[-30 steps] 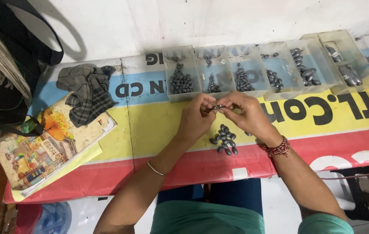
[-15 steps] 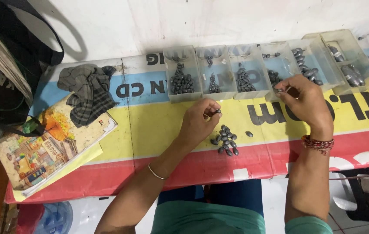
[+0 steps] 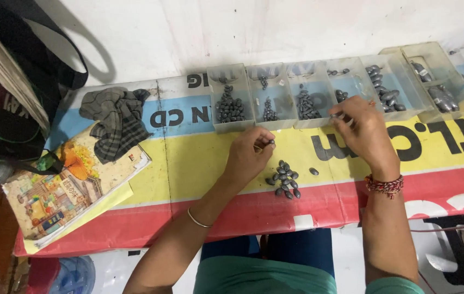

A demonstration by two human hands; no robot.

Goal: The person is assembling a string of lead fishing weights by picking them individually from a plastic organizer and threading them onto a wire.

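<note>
Left hand [image 3: 249, 155] pinches one small grey weight [image 3: 271, 142] above loose pile [image 3: 284, 184]; right hand [image 3: 363, 130] pinches another at clear tray [image 3: 346, 81] edge.

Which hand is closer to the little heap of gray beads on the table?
The left hand: it hovers just above the bead heap. The right hand is farther off, up by the clear boxes.

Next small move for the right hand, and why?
Probably release the sinker into the tray under it: the right hand pinches a small piece at that tray's front edge, while the left hand holds another near the pile.
</note>
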